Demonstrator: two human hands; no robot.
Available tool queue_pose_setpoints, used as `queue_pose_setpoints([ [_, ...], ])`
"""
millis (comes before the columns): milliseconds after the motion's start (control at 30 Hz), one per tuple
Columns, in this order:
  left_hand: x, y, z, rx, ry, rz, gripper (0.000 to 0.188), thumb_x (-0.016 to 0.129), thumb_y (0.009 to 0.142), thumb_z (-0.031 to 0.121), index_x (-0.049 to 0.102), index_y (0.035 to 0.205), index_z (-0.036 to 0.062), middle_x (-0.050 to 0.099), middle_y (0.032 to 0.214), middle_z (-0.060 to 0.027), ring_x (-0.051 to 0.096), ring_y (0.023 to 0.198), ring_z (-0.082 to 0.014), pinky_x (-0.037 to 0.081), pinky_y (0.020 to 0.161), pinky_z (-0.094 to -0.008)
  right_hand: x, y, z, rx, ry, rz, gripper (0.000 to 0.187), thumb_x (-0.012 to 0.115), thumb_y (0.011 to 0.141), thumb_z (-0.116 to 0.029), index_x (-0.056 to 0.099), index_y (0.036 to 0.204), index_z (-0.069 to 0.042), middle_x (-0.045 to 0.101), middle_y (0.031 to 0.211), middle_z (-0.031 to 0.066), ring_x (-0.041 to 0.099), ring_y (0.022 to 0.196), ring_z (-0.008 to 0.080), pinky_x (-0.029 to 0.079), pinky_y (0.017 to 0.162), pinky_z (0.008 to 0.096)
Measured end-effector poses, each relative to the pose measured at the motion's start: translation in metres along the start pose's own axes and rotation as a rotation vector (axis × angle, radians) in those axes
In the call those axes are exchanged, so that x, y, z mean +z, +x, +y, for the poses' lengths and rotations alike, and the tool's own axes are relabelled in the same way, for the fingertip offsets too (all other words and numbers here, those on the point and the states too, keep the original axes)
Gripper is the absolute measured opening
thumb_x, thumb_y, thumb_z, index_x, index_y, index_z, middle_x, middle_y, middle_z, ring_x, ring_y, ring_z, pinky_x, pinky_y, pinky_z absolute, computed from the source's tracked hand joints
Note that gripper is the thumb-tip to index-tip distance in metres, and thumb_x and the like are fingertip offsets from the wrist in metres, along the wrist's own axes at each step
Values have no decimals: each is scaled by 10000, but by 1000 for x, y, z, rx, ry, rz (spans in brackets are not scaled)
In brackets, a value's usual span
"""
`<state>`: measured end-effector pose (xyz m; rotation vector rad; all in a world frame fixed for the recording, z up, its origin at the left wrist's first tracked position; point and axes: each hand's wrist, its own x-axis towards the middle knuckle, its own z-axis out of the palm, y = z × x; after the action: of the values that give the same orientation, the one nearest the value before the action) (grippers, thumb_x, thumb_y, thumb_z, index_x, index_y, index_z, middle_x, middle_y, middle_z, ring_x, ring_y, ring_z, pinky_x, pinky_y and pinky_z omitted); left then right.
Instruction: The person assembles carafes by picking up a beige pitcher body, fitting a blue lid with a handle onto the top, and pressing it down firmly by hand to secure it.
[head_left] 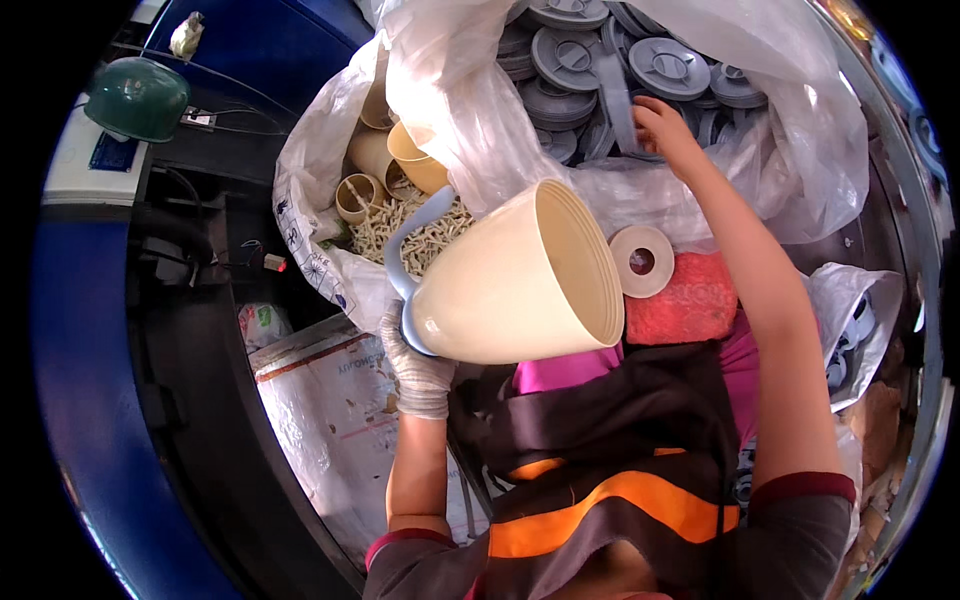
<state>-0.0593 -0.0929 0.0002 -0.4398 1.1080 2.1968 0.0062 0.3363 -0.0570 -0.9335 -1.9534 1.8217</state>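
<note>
A cream plastic jug (pixel 490 280) with a blue-grey handle (pixel 410 230) and base ring lies tipped on its side, its wide ribbed mouth facing right. My left hand (pixel 418 375), in a pale knit glove, is closed around its base end. My bare right hand (pixel 662 135) reaches into a clear plastic bag (pixel 800 190) of round grey lids (pixel 668 70). Its fingers pinch the edge of one grey lid (pixel 617 100) that stands nearly edge-on. The thumb side of that grip is partly hidden.
Left of the lids, a white sack (pixel 315 190) holds cream cups (pixel 375 155) and many small pale pieces (pixel 410 235). A tape roll (pixel 642 262) rests by a red block (pixel 685 300) near my lap. Blue machinery (pixel 90 400) stands at left; a bag of small grey parts (pixel 850 335) sits at right.
</note>
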Motion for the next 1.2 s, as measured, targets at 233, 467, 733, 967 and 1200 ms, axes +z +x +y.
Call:
queue_pose_setpoints([
  [233,8,-10,-13,-59,22,-60,538,520,854,480,557,1189,61,618,1156,-101,589,1053,-260,470,928,-407,4,-195,-70,-450,-73,-295,637,694,660,-113,520,1270,-56,532,1013,44,559,761,111,465,649,246],
  [467,33,-24,-23,-86,106,-129,548,544,844,456,553,1189,31,629,1144,-116,601,1045,-261,473,935,-413,-17,-245,-64,-589,-171,-225,719,723,584,-118,513,1269,-49,554,1073,98,582,805,175,484,723,286],
  [733,44,-37,-25,-211,103,-157,503,542,861,409,552,1171,13,650,1079,-121,617,1007,-271,481,923,-409,-27,-274,-61,-777,-244,-213,739,734,578,-121,499,1275,-41,553,1110,113,597,799,203,504,724,303],
  [967,64,-59,-31,297,291,-248,566,532,872,428,519,1216,-22,609,1164,-152,598,1057,-265,482,938,-400,-7,-282,-35,-205,160,-32,498,689,775,-219,533,1187,14,609,920,59,547,653,79,435,572,216],
  [1200,78,-85,-15,502,490,-506,676,540,874,472,444,1283,-57,556,1220,-174,525,1156,-261,401,1017,-392,-16,-282,-30,-63,384,-198,543,503,939,-427,487,1294,-17,574,1143,88,539,981,123,426,821,244],
])
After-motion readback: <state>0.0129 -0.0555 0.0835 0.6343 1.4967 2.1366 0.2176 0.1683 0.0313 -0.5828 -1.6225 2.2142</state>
